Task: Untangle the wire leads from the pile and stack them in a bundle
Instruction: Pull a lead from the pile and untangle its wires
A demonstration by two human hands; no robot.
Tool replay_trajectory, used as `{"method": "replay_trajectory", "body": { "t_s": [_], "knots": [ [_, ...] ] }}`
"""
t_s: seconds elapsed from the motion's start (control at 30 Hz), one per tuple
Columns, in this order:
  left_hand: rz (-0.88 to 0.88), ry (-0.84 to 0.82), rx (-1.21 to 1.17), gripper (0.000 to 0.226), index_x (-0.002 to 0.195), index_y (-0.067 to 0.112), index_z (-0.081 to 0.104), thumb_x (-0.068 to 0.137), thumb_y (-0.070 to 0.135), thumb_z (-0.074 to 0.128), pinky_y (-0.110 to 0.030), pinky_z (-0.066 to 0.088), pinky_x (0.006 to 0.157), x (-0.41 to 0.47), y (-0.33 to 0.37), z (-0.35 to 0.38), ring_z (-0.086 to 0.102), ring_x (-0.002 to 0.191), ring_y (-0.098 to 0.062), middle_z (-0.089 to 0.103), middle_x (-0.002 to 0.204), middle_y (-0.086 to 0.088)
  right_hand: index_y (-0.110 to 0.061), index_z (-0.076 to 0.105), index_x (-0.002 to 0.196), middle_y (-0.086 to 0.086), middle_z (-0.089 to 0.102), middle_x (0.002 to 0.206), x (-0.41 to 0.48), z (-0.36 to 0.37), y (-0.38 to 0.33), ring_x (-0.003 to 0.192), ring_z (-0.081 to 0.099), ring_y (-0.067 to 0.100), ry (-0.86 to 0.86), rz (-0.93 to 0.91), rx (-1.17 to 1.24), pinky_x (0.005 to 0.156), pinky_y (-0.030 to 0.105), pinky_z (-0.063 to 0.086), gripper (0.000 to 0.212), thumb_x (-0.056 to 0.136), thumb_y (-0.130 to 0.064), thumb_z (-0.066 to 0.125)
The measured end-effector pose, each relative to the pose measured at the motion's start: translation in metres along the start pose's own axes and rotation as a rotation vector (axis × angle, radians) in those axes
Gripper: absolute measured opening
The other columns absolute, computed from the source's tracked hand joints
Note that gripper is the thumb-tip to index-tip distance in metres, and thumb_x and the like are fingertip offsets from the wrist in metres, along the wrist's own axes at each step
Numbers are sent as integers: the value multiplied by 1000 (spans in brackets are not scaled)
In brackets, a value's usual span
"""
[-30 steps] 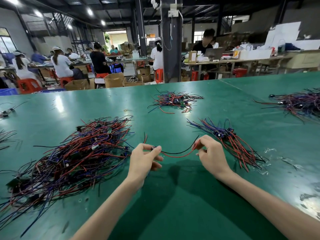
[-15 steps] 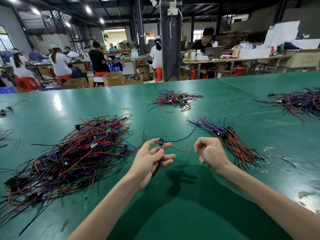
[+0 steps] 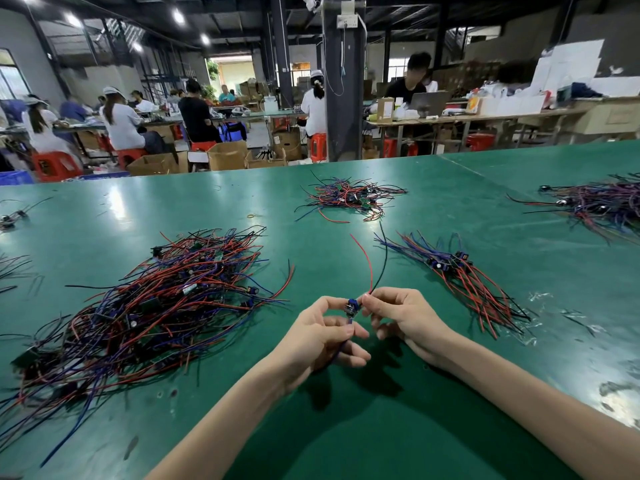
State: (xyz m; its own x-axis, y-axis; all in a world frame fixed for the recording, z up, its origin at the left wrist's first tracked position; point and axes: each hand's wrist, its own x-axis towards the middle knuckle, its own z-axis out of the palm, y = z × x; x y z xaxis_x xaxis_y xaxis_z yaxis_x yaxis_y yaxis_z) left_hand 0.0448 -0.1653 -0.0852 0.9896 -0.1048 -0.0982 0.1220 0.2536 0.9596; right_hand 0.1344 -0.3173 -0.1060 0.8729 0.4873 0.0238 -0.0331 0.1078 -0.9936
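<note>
A big tangled pile of red, blue and black wire leads [image 3: 149, 306] lies on the green table [image 3: 346, 427] to my left. A smaller, roughly aligned bundle of leads [image 3: 464, 282] lies to my right. Between them, my left hand [image 3: 318, 337] pinches one wire lead [image 3: 372, 268] at its small blue component and holds its blue wires against the palm. My right hand [image 3: 401, 317] pinches the same lead just beside the component, where its red and black wires rise up and away from me.
Another small tangle of leads [image 3: 349, 199] lies further back at the centre, and a purple-red pile [image 3: 595, 206] sits at the far right. Stray leads [image 3: 10, 220] lie at the left edge. Clear plastic scraps [image 3: 540, 299] are right of the bundle. People work at benches behind.
My hands have come together. The lead's red and black wires, stretched sideways between my hands a second ago, now stand upward from my right fingertips, right beside the component in my left.
</note>
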Motion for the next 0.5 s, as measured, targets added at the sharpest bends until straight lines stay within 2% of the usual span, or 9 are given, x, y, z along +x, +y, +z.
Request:
{"method": "replay_trajectory", "body": {
  "t_s": [0.17, 0.27, 0.37, 0.5],
  "knots": [
    [12, 24, 180, 26, 104, 9, 47, 92, -14, 42, -33, 56, 51, 2, -6, -3, 66, 54, -29, 62, 83, -15, -5, 67, 74, 2, 62, 60, -2, 1, -4, 48, 54, 8, 9, 24, 16, 43, 20, 46, 8, 81, -9, 68],
    [14, 49, 85, 14, 102, 3, 48, 93, -7, 48, -36, 58, 56, 7, -8, -1, 67, 60, -29, 67, 86, -15, -2, 65, 75, 3, 64, 61, -3, 4, -6, 50, 57, 10, -4, 35, 14, 46, 21, 48, 9, 82, -7, 68],
    [44, 136, -1, 7, 97, -2, 51, 93, 2, 54, -34, 57, 55, 12, -8, 0, 65, 57, -27, 70, 82, -19, 0, 64, 76, 6, 65, 61, -4, 6, -6, 50, 58, 11, -12, 46, 45, 48, 21, 50, 9, 81, -5, 69],
    [84, 178, 47, 4, 92, -5, 55, 90, -2, 57, -25, 54, 49, 14, -7, -1, 63, 49, -18, 71, 70, -12, -1, 63, 74, 7, 65, 60, -4, 8, -6, 50, 57, 11, 9, 36, 58, 50, 22, 51, 9, 79, -4, 70]
  ]
}}
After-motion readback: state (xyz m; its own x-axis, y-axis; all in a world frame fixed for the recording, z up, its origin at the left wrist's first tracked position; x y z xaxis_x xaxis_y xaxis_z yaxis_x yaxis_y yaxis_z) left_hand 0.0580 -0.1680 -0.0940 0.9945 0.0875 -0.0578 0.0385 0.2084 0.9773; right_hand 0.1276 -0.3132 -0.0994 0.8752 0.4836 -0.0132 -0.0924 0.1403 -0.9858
